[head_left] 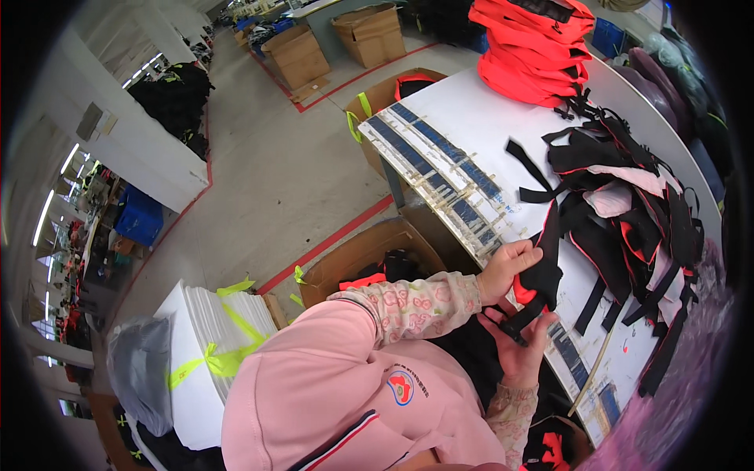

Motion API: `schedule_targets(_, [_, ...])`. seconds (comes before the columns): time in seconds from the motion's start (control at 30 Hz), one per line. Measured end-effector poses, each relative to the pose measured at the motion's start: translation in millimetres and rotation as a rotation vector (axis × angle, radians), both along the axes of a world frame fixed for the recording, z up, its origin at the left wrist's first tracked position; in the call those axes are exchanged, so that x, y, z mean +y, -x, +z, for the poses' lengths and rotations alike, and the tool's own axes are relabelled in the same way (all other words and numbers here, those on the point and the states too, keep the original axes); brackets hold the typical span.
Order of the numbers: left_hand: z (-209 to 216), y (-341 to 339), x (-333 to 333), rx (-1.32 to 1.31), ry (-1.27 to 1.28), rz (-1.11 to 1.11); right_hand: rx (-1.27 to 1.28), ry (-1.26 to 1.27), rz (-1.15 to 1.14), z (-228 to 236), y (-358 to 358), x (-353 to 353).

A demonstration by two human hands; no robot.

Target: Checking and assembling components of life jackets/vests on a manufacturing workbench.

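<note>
My left hand [506,271] pinches the edge of a black fabric piece [542,271] with a red edge and a red patch on its underside. Just below it, my right hand [525,352] is turned partly palm up, its fingers curled round a black strap [521,318] that hangs from that piece. Both hands are at the near edge of the white table [479,102]. Beyond them lies a loose pile of black fabric pieces [620,224] with straps, red edging and pale pink padding. What is under my right fingers is partly hidden.
A stack of red-orange fabric bags [534,51] stands at the table's far end. Worn blue and beige tape [440,184] lines the table edge, with a thin stick [593,369] nearby. Cardboard boxes [369,251] sit beside the table; tied white sheets [212,330] stand at left.
</note>
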State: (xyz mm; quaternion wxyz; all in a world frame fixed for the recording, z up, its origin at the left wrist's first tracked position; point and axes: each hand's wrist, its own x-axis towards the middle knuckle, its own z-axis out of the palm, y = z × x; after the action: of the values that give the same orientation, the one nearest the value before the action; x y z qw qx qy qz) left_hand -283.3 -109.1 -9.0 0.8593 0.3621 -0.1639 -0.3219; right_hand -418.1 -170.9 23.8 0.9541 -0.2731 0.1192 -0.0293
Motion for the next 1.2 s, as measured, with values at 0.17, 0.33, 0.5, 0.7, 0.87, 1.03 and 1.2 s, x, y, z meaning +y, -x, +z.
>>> schedule_targets(0.17, [-3.0, 1.7, 6.8, -0.476, -0.467, 0.278, 0.164, 0.118, -0.083, -26.4, -11.1, -9.4])
schedule_targets(0.33, [15.8, -23.1, 12.3, -1.400, -0.484, 0.399, 0.130, 0.629, -0.194, -38.9, -19.2, -17.9])
schedule_targets(0.5, [-11.0, -31.5, 12.6, -0.700, -0.644, -0.321, 0.118, 0.774, -0.252, -38.5, -16.8, -11.6])
schedule_targets(0.7, [-27.3, -13.9, -0.1, -0.537, -0.575, -0.194, 0.232, 1.267, -0.231, -42.4, -4.5, -8.3])
schedule_targets(0.87, [-18.3, -14.8, -0.4, -0.593, -0.539, -0.221, 0.196, 1.568, -0.244, -55.2, -6.6, -15.5])
schedule_targets(1.03, [-18.8, -25.8, -2.9, -0.713, -0.527, 0.072, 0.279, 1.329, -0.097, -30.4, -16.1, -4.2])
schedule_targets(1.2, [-8.1, -79.3, -5.2, -0.772, -0.754, 0.551, 0.270, 1.204, 0.037, -35.0, -20.0, 2.2])
